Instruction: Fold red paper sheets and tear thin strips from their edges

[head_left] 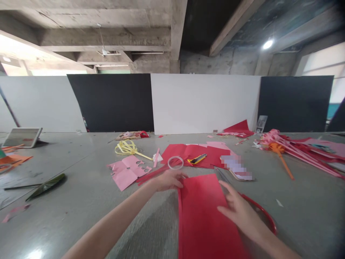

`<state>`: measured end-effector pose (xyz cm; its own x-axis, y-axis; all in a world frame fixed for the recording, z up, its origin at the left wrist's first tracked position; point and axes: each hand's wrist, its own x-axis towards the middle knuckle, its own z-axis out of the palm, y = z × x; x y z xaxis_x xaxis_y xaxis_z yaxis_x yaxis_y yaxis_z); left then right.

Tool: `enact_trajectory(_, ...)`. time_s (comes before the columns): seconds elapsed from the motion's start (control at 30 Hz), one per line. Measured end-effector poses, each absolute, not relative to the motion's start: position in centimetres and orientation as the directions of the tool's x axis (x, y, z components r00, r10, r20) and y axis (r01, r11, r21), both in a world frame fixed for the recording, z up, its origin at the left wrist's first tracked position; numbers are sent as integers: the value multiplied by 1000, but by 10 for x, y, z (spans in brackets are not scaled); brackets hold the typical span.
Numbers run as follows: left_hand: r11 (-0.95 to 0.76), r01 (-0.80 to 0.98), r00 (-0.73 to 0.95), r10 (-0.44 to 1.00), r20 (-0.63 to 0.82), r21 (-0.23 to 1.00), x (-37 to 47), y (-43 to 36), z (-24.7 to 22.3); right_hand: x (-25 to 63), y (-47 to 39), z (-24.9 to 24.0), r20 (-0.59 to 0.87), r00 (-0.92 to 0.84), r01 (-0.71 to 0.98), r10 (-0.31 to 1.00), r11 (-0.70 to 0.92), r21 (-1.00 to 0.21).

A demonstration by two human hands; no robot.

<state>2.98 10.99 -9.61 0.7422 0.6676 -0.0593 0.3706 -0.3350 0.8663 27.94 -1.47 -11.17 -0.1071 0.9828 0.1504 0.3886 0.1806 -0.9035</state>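
Observation:
A folded sheet of red paper (203,212) lies lengthwise before me, running off the bottom of the view. My left hand (170,180) has its fingers and thumb closed at the sheet's far left corner. Over the right edge, my right hand (237,210) is open, thumb and fingers apart. A curved red loop (265,212) shows beyond the right hand, mostly hidden by the hand and paper; I cannot make out its kind. Past the sheet are a yellow utility knife (197,159) and a clear tape ring (175,163), by more red paper (172,150).
A phone (237,168) lies at right of the knife. Cut pink paper (128,172) and yellow strips (126,147) are on the left. A green leaf (47,187) and a tablet (23,137) sit farther left. Pink paper flowers (275,138) lie right. White and black panels (206,104) stand behind.

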Motion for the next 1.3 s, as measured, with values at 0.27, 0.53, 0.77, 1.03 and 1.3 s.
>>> enact_trajectory(0.27, -536, 510, 606, 779, 161, 673, 30, 74, -98, 273, -18, -110, 347, -82, 681, 934, 307, -665)
enact_trajectory(0.53, -575, 683, 548, 811, 206, 450, 36, -1, -109, 274, -15, -115, 378, -79, 755, 922, 303, -581)
enact_trajectory(0.77, -626, 714, 578, 780, 241, 314, 22, -7, -109, 276, -11, -119, 359, -71, 773, 931, 279, -569)
enact_trajectory(1.03, -670, 726, 626, 738, 252, 157, 19, 0, -115, 282, -5, -121, 370, -108, 794, 923, 304, -526)
enact_trajectory(1.3, -687, 724, 653, 713, 256, 65, 16, 1, -114, 287, 8, -128, 320, -98, 806, 942, 264, -530)
